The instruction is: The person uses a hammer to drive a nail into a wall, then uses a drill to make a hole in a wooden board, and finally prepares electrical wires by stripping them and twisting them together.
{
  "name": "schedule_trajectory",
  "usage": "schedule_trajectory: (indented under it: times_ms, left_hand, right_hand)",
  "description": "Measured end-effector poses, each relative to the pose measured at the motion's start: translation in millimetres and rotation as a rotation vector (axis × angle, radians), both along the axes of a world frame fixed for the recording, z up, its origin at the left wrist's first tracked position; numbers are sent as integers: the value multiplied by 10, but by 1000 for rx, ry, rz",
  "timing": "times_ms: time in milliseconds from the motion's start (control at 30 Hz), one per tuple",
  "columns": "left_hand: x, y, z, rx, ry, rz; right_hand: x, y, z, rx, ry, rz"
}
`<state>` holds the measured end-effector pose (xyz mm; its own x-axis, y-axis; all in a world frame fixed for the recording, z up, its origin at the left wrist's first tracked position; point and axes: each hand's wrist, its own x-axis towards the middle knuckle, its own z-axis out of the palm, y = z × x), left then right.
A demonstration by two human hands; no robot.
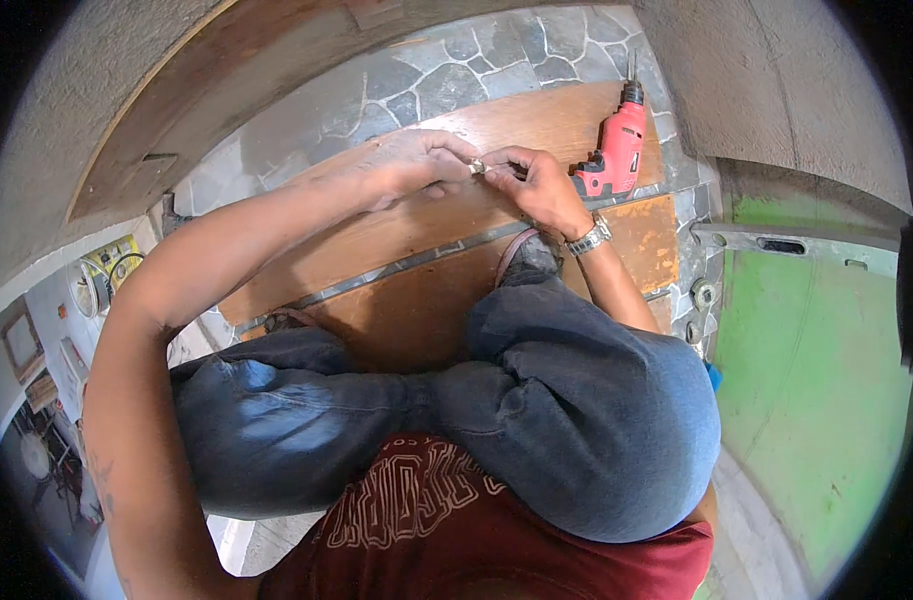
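Observation:
A small shiny metal piece (477, 168) sits between my fingertips, too small for its exact kind to show. My left hand (416, 165) comes in from the left and pinches one side of it. From the other side my right hand (544, 188), with a metal watch (588, 236) at its wrist, closes thumb and forefinger at the piece. Both hands are above a brown wooden board (376, 235). Just right of my right hand, a red power drill (618, 150) lies on the board, its bit pointing away from me.
A second wooden board (406, 310) lies nearer, between my bent legs. Stone-patterned flooring (446, 90) shows beyond the boards. On the right are a long metal level (806, 247) and a green panel (806, 350). A rough wall (776, 90) rises at the far right.

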<state>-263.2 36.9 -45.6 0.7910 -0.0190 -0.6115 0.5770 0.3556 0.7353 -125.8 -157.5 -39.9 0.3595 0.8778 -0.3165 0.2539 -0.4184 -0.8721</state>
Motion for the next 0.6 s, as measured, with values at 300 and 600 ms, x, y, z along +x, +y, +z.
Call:
schedule_trajectory:
  times_ms: [300, 600]
  left_hand:
    - [181, 176, -57, 981, -701, -548]
    - [187, 71, -175, 989, -507, -398]
  right_hand:
    - [-24, -37, -186, 89, 33, -147]
    - [-58, -77, -152, 120, 54, -218]
